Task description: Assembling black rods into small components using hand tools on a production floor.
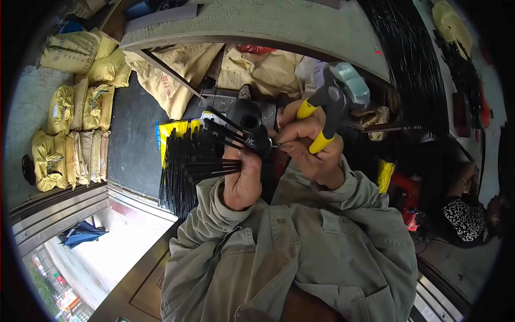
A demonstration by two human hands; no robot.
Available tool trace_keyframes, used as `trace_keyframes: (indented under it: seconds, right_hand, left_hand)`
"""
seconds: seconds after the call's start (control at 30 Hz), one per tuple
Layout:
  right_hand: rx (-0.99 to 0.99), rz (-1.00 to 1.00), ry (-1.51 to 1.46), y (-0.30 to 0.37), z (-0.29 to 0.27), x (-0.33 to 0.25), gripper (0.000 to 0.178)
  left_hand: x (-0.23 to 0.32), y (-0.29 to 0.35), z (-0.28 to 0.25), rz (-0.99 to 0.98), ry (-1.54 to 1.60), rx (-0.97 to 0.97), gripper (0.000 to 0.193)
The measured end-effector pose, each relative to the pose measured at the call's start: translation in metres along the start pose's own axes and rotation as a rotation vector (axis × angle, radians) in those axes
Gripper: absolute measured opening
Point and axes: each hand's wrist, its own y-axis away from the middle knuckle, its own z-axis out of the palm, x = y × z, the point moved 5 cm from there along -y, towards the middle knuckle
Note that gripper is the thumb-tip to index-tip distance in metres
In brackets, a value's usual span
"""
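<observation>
My left hand [244, 180] is closed around a black hub [256, 137] with a round hollow end and several thin black rods [212, 167] sticking out to the left. Against the hub's right side, my right hand [316, 142] pinches with thumb and forefinger at a small thin metal piece [274, 145], too small to name surely. The same hand keeps hold of pincers [335, 96] with black-and-yellow handles and a broad shiny metal head, pointing up and right. Below the hub, a large bundle of black rods [177, 172] lies beside a yellow sheet [179, 129].
Full yellowish sacks [80, 110] are stacked along the left. A workbench [268, 27] spans the far side, with long black rods [407, 59] on its right. Another person in a patterned garment [465, 220] sits at right near a red device [406, 196]. A blue umbrella [83, 234] is beyond the doorway.
</observation>
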Motion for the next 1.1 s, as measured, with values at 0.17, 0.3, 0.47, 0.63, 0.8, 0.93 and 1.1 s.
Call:
trace_keyframes:
  seconds: [0.17,0.3,0.47,0.63,0.8,0.93,1.1]
  right_hand:
    - [0.076,0.014,-0.132,0.013,-0.001,-0.006,0.01]
    - [0.183,-0.045,-0.095,0.013,-0.004,-0.011,0.016]
    - [0.215,-0.065,-0.085,0.015,-0.002,-0.003,0.016]
    - [0.232,-0.079,-0.08,0.014,0.001,0.0,0.015]
    - [0.251,-0.07,-0.078,0.013,0.002,0.003,0.016]
    - [0.266,-0.061,-0.104,0.016,0.002,0.009,0.016]
    - [0.266,-0.156,-0.071,0.016,0.003,0.013,0.015]
  left_hand:
    - [0.004,0.006,0.008,0.046,0.007,-0.089,0.061]
    - [0.002,0.006,0.016,0.088,-0.053,-0.122,0.057]
    - [-0.001,0.005,0.016,0.099,-0.008,-0.126,0.054]
    - [-0.001,0.007,0.012,0.044,-0.04,-0.086,0.051]
    - [0.001,0.001,0.015,0.101,-0.039,-0.059,0.051]
    - [-0.004,0.002,0.015,0.104,0.003,-0.063,0.052]
    - [-0.011,0.005,0.009,0.005,0.176,-0.103,0.052]
